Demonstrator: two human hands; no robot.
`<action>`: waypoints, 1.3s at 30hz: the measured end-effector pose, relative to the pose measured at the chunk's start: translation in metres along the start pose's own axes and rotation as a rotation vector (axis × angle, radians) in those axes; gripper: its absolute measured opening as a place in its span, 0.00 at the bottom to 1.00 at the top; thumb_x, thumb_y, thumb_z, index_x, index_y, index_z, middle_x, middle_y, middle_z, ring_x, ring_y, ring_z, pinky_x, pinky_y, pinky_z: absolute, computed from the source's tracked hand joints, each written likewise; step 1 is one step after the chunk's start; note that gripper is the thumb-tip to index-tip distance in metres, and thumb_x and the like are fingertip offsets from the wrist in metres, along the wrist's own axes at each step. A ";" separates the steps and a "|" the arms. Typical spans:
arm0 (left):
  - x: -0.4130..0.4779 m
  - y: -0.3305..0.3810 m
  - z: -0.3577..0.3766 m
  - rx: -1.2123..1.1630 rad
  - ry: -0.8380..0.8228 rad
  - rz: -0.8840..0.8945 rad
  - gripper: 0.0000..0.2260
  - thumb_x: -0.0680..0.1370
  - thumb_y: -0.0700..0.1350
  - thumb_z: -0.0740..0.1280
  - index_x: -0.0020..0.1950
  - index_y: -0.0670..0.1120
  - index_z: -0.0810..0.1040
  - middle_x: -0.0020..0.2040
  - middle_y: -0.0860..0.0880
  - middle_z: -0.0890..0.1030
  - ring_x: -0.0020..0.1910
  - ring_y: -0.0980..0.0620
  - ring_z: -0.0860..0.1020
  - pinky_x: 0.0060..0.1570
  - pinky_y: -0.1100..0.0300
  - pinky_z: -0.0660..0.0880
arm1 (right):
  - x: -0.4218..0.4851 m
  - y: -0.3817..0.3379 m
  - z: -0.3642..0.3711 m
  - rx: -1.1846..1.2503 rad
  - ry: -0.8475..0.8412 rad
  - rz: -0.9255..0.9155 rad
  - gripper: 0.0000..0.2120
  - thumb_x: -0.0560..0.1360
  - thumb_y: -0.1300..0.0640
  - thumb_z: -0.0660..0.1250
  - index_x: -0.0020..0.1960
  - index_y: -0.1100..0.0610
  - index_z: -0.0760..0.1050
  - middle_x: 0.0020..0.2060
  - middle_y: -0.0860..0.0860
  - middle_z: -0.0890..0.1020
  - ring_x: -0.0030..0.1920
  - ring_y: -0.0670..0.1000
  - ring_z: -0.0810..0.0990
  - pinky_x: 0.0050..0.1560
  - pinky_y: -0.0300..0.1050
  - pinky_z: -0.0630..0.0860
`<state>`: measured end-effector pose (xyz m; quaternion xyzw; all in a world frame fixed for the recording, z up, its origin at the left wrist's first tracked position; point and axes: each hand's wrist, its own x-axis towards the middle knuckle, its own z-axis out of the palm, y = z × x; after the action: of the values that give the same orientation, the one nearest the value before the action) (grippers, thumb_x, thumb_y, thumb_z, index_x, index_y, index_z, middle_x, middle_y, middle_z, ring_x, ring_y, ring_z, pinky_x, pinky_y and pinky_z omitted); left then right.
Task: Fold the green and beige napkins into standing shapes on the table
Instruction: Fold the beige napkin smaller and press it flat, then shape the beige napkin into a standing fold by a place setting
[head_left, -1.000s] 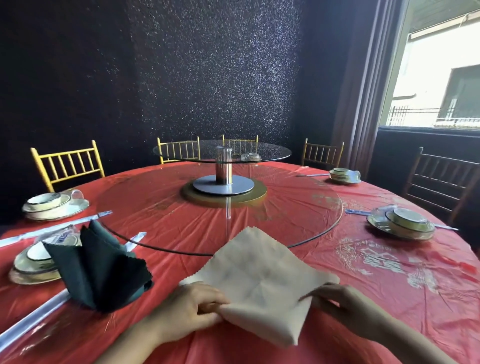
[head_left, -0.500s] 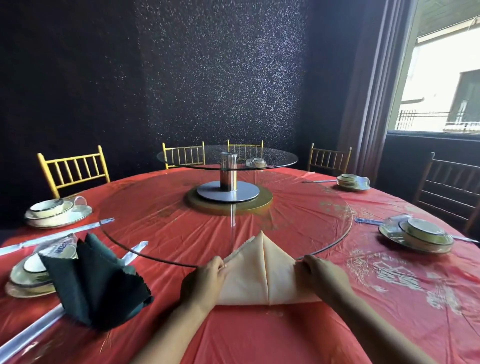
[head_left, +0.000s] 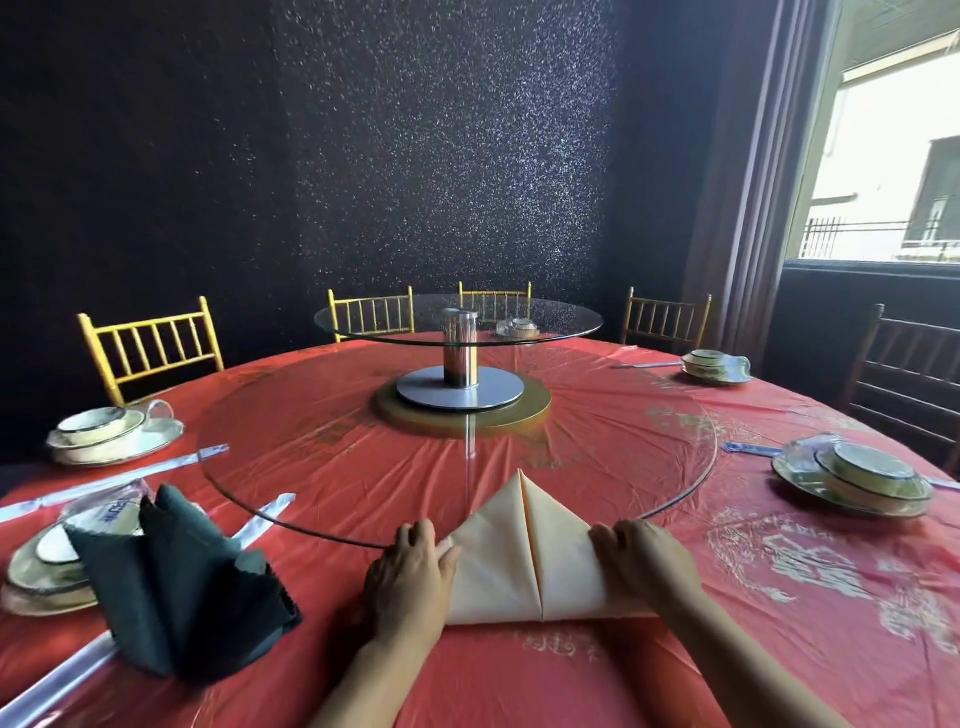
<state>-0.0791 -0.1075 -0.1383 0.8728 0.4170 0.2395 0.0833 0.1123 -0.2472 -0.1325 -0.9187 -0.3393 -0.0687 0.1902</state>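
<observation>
1. The left hand (head_left: 410, 577) lies on the left corner of the beige napkin (head_left: 498, 566) and the right hand (head_left: 644, 561) on its right corner. Both have their fingers laid over the cloth, pressing rather than pinching as far as shows.
2. Between the hands the napkin lies flat as a triangle with a centre seam, its point away from the wrists.
3. It looks light, soft and limp, and it creases well. It is probably best held at the two lower corners, since the red table cover (head_left: 571, 670) looks slick.
4. The green napkin (head_left: 182, 587) already stands fanned, well left of the left hand.
5. Beyond the fingertips is the glass turntable (head_left: 675, 499).
6. A bowl on a plate (head_left: 862, 480) sits out past the right hand, and another setting (head_left: 106, 436) sits far left. Nothing shows inside either bowl.
</observation>
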 end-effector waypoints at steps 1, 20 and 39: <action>0.000 0.000 -0.001 -0.048 -0.015 0.001 0.14 0.79 0.55 0.56 0.57 0.46 0.67 0.57 0.48 0.72 0.56 0.47 0.76 0.51 0.54 0.70 | 0.000 0.000 0.000 -0.016 -0.011 -0.007 0.17 0.78 0.43 0.54 0.39 0.53 0.72 0.50 0.55 0.82 0.55 0.56 0.78 0.47 0.45 0.71; -0.074 0.006 -0.032 -0.167 -0.261 0.185 0.06 0.79 0.47 0.58 0.53 0.50 0.72 0.55 0.52 0.77 0.55 0.51 0.76 0.49 0.60 0.69 | -0.094 0.024 -0.030 -0.255 -0.048 -0.061 0.18 0.78 0.42 0.51 0.34 0.51 0.57 0.52 0.51 0.81 0.55 0.54 0.78 0.46 0.43 0.71; -0.087 0.025 -0.016 0.007 -0.336 0.638 0.45 0.63 0.64 0.32 0.75 0.45 0.57 0.77 0.48 0.54 0.76 0.56 0.47 0.67 0.68 0.34 | -0.087 -0.031 -0.010 0.012 -0.198 -0.581 0.55 0.59 0.26 0.23 0.75 0.55 0.53 0.75 0.51 0.54 0.75 0.48 0.51 0.71 0.36 0.43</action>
<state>-0.1165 -0.1915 -0.1462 0.9864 0.1051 0.1055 0.0690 0.0260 -0.2822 -0.1361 -0.7844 -0.6050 -0.0281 0.1340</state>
